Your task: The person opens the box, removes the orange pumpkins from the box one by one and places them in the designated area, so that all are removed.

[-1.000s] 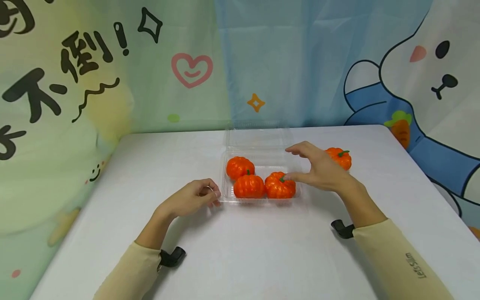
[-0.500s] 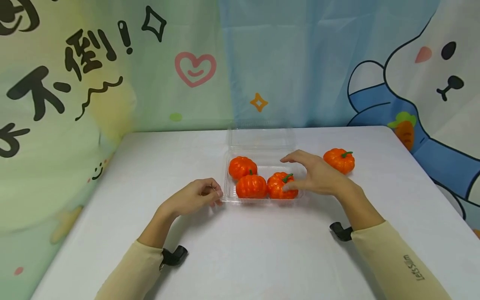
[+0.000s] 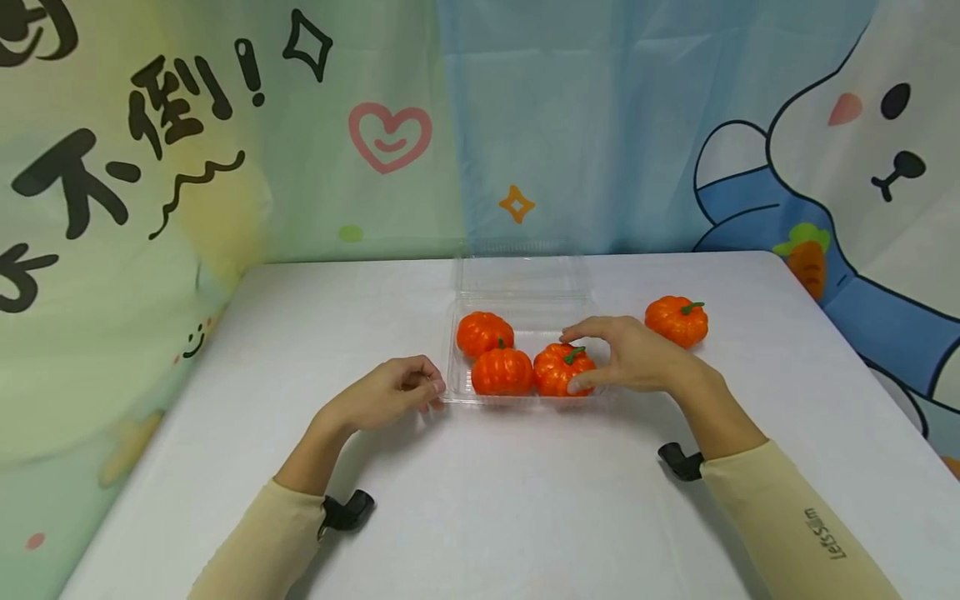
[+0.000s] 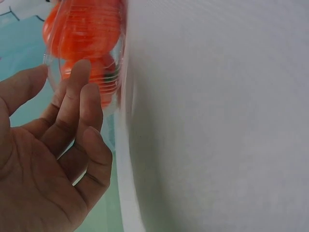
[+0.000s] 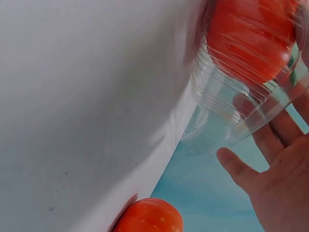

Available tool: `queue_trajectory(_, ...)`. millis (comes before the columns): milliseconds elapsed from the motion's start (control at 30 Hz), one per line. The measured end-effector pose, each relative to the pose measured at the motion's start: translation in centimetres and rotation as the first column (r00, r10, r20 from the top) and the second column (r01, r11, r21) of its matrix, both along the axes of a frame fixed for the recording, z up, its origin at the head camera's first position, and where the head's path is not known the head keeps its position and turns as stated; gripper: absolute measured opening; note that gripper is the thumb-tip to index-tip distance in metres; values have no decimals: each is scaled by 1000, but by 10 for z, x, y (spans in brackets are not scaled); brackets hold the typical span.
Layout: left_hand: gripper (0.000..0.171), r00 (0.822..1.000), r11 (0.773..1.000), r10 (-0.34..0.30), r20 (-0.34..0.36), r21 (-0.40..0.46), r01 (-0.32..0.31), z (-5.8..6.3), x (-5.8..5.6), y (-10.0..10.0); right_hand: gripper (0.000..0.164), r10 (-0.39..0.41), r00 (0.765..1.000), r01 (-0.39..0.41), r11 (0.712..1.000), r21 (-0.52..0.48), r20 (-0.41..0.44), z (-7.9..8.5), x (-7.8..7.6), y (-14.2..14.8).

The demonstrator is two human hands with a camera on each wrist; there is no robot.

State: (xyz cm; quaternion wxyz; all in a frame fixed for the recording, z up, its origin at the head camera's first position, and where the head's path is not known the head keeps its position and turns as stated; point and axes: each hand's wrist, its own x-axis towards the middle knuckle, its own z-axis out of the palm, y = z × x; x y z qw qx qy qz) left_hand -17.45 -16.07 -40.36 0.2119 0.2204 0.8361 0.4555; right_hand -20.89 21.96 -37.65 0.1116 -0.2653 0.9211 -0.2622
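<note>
A clear plastic clamshell container (image 3: 543, 318) stands mid-table with its lid (image 3: 525, 277) folded back. Inside sit three small orange pumpkins with green stems: one at back left (image 3: 480, 335), one at front middle (image 3: 502, 373) and one at front right (image 3: 557, 371). My right hand (image 3: 641, 354) grips the front-right pumpkin, thumb at its near side and index finger over its top. In the right wrist view some fingers of this hand (image 5: 285, 179) show through the clear wall. My left hand (image 4: 48, 164), fingers loosely bent, has its fingertips right at the container's left edge.
Another orange pumpkin (image 3: 677, 322) lies on the white table (image 3: 510, 508), to the right of the container and beyond my right hand. A printed cloth (image 3: 525, 108) hangs behind the table's back edge.
The front-right pumpkin has turned, its stem now pointing more to the right. My right hand has come lower around it, index finger down to its top. The left hand stays at the container's edge.
</note>
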Motion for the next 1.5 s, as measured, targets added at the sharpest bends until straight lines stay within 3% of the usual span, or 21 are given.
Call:
queue_trajectory(367, 19, 1000, 1000, -8, -5, 1, 8, 0, -1, 1, 68, 21, 1000, -22, 998, 60, 17, -1, 0, -2)
queue_trajectory(633, 19, 1000, 1000, -5, -7, -9, 5, 1, -2, 0, 65, 40, 999, -40, 999, -16, 33, -2, 1, -4)
queue_trajectory(767, 18, 1000, 1000, -6, -9, -9, 5, 1, -1, 0, 64, 57, 998, -58, 997, -49, -9, -4, 1, -4)
queue_trajectory(1067, 18, 1000, 1000, -2, -6, -7, 2, 1, 1, 0, 64, 49, 978, -56, 998, -30, -204, 1, 1, -5)
queue_trajectory(1500, 17, 1000, 1000, -2, -6, -8, 1, 2, 2, 2, 61, 45, 962, -87, 985, -149, -269, 0, 2, -1)
